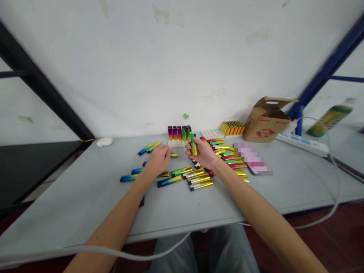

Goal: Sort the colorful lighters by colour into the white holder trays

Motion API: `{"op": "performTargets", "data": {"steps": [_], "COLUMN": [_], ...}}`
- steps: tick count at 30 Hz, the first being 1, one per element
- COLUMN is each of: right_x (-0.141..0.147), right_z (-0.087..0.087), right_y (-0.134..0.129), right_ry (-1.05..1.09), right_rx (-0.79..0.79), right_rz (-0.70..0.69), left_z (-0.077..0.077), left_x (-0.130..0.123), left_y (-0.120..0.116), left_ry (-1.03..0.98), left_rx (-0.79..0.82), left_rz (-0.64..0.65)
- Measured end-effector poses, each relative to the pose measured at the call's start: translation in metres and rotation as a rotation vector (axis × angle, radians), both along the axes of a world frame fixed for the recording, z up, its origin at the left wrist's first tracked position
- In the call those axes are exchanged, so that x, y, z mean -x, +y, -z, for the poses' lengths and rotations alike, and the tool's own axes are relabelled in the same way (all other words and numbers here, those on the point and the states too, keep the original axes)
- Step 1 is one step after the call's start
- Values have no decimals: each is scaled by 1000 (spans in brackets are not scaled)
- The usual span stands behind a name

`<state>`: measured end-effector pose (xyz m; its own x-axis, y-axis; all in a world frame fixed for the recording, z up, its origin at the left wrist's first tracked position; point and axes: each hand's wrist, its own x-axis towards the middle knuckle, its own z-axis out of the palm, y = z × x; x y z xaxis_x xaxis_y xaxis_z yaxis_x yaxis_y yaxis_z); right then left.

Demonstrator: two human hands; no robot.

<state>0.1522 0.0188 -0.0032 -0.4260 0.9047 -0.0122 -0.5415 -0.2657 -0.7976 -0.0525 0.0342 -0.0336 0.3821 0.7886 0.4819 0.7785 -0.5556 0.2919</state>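
Note:
My right hand [204,152] is closed around a green-and-yellow lighter [194,147], held upright just in front of a white holed tray [174,143]. In that tray stand several purple lighters [174,133] and, to their right, several green ones [184,133]. Low over the table, my left hand [159,159] has its fingers curled on a blue-and-yellow lighter [174,155]; most of that lighter is hidden by the hand. Blue-and-yellow lighters [170,181] lie around my left wrist, silver-and-gold ones [201,182] between my forearms, and red and green ones [234,162] beyond my right wrist.
Behind the loose lighters sit a second white holed tray [212,134] and a block of orange lighters [233,128]. An open cardboard box [260,125], a power strip [304,144] and a pink blurred item [251,157] are rightward. A white case [104,142] lies left; a white cable [142,258] crosses the front.

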Motion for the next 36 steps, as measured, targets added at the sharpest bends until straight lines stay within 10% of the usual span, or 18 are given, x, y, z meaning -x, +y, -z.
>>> {"op": "performTargets", "data": {"steps": [7,25,36], "right_x": [-11,8,16], "right_z": [6,7,31], "right_y": [9,59,81], "right_ry": [-513,-959,-1183], "right_rx": [-436,-1062,-1002], "right_rz": [248,714,791], "left_z": [-2,2,1], "left_x": [3,-1,-3], "left_y": [1,5,2], "left_ry": [28,-26,-9], "left_rx": [6,34,13], "left_rz": [-129,-114,-105]}}
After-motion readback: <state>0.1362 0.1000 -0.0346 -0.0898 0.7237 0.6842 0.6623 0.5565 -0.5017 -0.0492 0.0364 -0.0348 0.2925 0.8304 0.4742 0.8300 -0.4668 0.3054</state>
